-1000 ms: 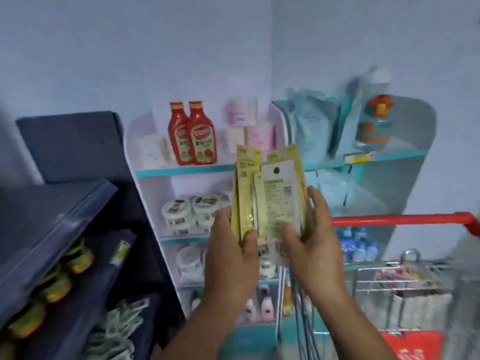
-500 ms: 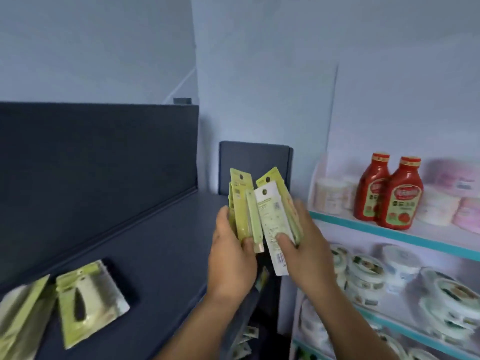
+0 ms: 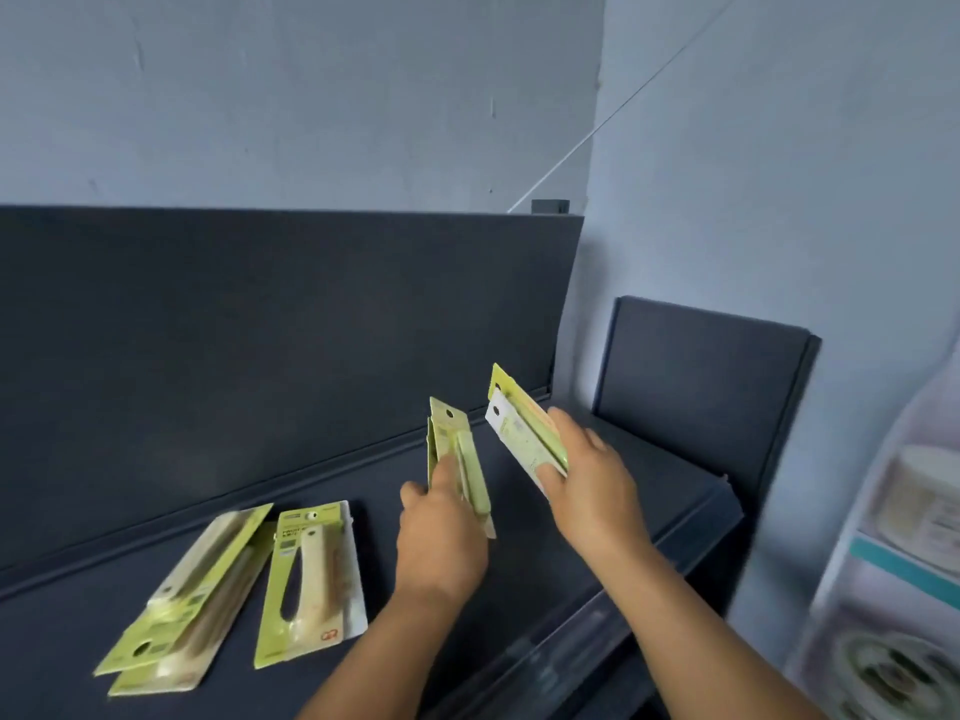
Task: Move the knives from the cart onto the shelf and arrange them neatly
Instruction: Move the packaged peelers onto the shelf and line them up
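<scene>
My left hand point(image 3: 439, 537) grips a small bunch of yellow-green knife packs point(image 3: 454, 452), held upright above the dark shelf point(image 3: 597, 517). My right hand point(image 3: 592, 485) holds another pair of packs point(image 3: 522, 428), tilted with their hang-holes pointing up and left. The two bunches are apart, a short gap between them. On the shelf's left lie more knife packs: a single pack point(image 3: 309, 579) flat with its cream handle showing, and an overlapping pile point(image 3: 182, 600) further left.
The shelf has a tall dark back panel point(image 3: 291, 330) and a dark end panel point(image 3: 701, 376) at the right. A white rack with jars point(image 3: 904, 589) stands at the far right. The shelf's front edge point(image 3: 561, 652) runs diagonally below my arms.
The view swung left from the cart and white rack to the dark shelf. My hands, which held the packs together, have drawn apart, each with its own bunch, and lowered toward the shelf.
</scene>
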The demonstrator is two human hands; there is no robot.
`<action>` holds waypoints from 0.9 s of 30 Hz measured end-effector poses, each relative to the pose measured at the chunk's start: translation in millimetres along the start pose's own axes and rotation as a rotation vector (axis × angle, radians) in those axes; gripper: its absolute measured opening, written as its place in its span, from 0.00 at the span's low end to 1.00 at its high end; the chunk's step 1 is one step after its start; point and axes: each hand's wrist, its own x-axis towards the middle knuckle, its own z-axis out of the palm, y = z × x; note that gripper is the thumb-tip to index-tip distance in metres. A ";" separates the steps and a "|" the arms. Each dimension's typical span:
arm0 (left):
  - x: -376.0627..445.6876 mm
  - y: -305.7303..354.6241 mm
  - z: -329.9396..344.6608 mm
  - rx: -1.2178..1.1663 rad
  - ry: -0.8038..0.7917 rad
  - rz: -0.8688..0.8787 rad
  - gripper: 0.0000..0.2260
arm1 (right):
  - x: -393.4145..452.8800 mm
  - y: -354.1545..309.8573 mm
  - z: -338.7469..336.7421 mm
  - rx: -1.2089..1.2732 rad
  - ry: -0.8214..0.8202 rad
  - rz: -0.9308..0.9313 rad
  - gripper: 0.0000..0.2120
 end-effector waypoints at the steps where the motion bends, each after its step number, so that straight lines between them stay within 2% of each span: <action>1: 2.4 -2.9 1.9 0.045 -0.008 -0.019 0.29 | 3.8 0.4 6.3 -0.043 -0.022 -0.025 0.27; 4: 6.7 -10.3 8.8 0.255 -0.036 -0.056 0.25 | 11.0 2.5 25.2 -0.167 -0.101 -0.085 0.27; 6: 8.0 -12.5 11.9 0.296 -0.012 -0.099 0.21 | 12.3 4.1 36.2 -0.231 -0.158 -0.136 0.26; 9: 7.5 -12.1 15.7 0.464 -0.017 -0.095 0.21 | 14.4 5.7 47.1 -0.218 -0.229 -0.160 0.26; 12: 8.6 -14.4 21.8 0.568 -0.052 -0.103 0.23 | 17.3 5.7 54.4 -0.176 -0.327 -0.098 0.27; 20: 8.3 -19.6 32.0 0.567 -0.128 -0.113 0.29 | 14.8 24.5 63.2 -0.276 -0.649 0.037 0.44; 23: 5.9 -19.5 30.3 0.567 -0.136 -0.107 0.29 | 16.4 23.3 56.4 -0.219 -0.664 0.060 0.44; 27: -2.0 -14.9 24.8 0.541 -0.108 -0.039 0.28 | 7.8 21.9 40.5 -0.142 -0.554 0.026 0.38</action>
